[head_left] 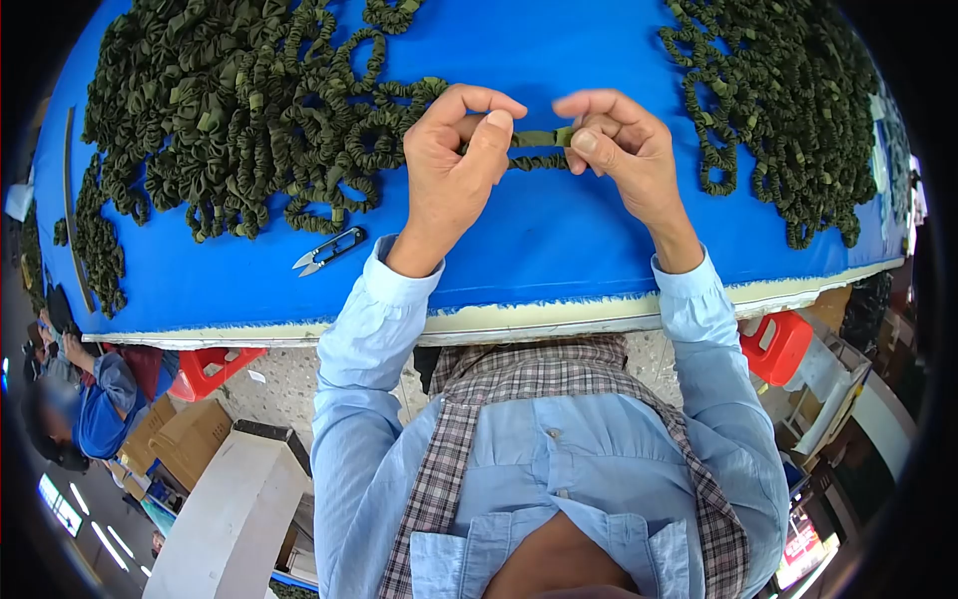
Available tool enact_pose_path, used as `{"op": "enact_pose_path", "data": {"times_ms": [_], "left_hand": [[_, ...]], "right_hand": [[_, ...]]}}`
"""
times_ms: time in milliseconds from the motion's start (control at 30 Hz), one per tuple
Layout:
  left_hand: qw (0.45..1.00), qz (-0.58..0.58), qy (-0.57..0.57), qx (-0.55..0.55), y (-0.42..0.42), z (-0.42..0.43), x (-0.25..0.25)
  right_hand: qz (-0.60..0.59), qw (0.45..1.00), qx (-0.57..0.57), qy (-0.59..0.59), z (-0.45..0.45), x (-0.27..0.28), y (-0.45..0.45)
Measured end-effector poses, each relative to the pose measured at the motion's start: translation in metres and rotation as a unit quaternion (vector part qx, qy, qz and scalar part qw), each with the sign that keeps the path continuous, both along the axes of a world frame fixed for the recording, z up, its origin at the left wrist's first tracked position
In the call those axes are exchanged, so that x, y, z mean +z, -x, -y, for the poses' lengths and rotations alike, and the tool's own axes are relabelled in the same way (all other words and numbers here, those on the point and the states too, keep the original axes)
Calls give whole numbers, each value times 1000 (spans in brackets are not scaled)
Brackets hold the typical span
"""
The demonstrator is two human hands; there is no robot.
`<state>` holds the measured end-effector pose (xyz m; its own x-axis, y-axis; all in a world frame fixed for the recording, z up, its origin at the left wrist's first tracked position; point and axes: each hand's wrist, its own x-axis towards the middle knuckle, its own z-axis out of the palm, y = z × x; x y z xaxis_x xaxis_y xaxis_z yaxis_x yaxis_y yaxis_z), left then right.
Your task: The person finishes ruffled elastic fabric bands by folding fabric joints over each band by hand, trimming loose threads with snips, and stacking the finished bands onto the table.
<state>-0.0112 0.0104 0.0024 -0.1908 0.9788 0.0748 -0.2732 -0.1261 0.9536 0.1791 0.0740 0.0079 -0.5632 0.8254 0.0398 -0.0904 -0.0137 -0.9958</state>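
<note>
A dark green scrunchie (537, 138) is stretched sideways between my two hands, above the blue tabletop. My left hand (454, 165) is closed, with its fingers curled on the left end of the loop. At the right end, my right hand (631, 160) pinches the fabric by a flatter, lighter green section; its index finger is raised and slightly blurred. The lower side of the loop is gathered, and its ends are hidden behind my fingers. Thread snips (330, 252) with dark handles lie on the table, left of my left forearm.
A large pile of dark green scrunchies (230, 110) covers the table's left side, and another pile (788, 110) lies at the right. Blue cloth (559, 235) covers the table. Red stools (776, 347) stand below its edge. Another person (100, 399) sits at far left.
</note>
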Motion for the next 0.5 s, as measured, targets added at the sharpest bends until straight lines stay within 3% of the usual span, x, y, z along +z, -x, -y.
{"op": "enact_pose_path", "data": {"times_ms": [167, 333, 500], "left_hand": [[999, -33, -19, 3, -3, -1, -5], [987, -157, 1, -38, -2, 3, 2], [977, -213, 10, 22, -9, 4, -4]], "right_hand": [[-52, 997, -5, 60, 3, 2, 6], [-19, 998, 5, 57, 7, 4, 9], [-14, 999, 2, 44, 12, 1, 14]]}}
